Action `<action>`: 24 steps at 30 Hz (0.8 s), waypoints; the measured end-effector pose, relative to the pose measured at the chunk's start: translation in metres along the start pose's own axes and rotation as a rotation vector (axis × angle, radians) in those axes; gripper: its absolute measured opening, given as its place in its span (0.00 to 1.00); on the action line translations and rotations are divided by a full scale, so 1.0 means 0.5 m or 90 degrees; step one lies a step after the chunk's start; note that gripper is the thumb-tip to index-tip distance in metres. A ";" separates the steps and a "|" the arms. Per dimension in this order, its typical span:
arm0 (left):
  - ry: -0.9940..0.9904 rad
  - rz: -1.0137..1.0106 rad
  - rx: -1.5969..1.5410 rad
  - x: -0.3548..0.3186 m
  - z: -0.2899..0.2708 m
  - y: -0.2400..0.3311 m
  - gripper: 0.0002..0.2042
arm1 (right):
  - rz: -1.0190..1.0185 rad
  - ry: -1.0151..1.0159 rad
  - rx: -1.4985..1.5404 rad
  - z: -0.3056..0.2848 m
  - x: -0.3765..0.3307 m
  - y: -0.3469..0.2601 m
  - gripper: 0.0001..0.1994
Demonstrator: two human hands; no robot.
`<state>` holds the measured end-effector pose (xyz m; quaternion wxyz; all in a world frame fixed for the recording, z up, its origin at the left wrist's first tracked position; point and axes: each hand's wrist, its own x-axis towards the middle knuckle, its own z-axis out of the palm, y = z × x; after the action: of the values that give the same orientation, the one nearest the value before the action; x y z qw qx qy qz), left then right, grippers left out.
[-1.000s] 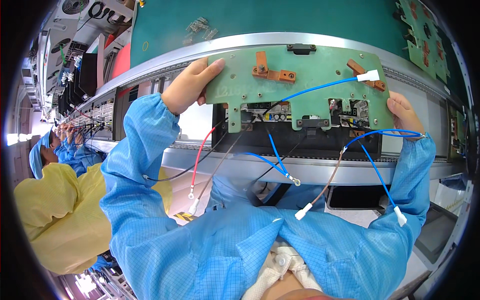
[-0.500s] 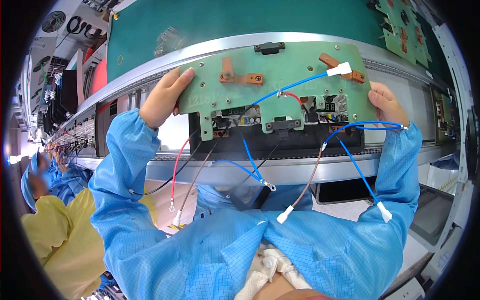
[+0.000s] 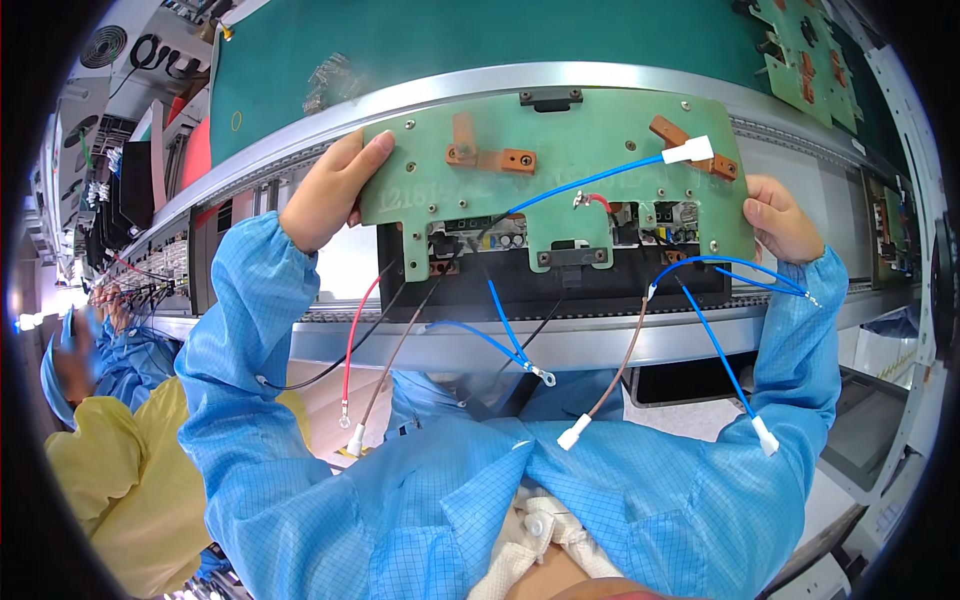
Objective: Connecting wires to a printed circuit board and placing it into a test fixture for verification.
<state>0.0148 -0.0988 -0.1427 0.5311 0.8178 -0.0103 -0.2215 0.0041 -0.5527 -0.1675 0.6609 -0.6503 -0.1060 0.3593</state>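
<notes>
the long green board ran from left to right over the black box. the left hand pinched its left end, the right hand its right end, both just as near.

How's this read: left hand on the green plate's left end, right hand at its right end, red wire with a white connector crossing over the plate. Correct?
One error: the wire with the white connector crossing over the green plate is blue, not red, per the head view. Left hand and right hand placement stand.
</notes>
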 end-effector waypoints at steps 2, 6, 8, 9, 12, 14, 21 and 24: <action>0.001 -0.004 -0.001 0.000 0.002 0.003 0.20 | -0.003 -0.012 -0.011 0.002 0.000 -0.002 0.24; -0.006 -0.002 -0.003 0.000 0.003 0.003 0.20 | 0.001 -0.021 -0.044 0.012 0.004 -0.011 0.21; 0.000 -0.004 -0.002 0.000 0.004 0.001 0.20 | 0.006 -0.016 -0.047 0.011 0.004 -0.011 0.21; 0.007 -0.005 0.000 0.001 0.005 0.000 0.20 | 0.009 -0.010 -0.054 0.012 0.003 -0.011 0.20; 0.010 -0.018 0.001 0.000 0.005 -0.002 0.19 | 0.016 0.003 -0.061 0.011 0.002 -0.011 0.19; 0.014 -0.019 -0.005 0.002 0.005 -0.006 0.19 | 0.020 0.010 -0.059 0.012 0.004 -0.014 0.18; 0.009 -0.020 -0.036 0.002 0.007 -0.005 0.19 | 0.050 0.001 -0.095 0.015 0.004 -0.020 0.15; 0.007 -0.016 -0.042 0.006 0.008 -0.011 0.19 | 0.060 0.004 -0.114 0.014 0.005 -0.020 0.15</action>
<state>0.0146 -0.1007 -0.1499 0.5551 0.8011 0.0103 -0.2237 0.0053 -0.5447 -0.1582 0.5828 -0.7121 -0.1051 0.3771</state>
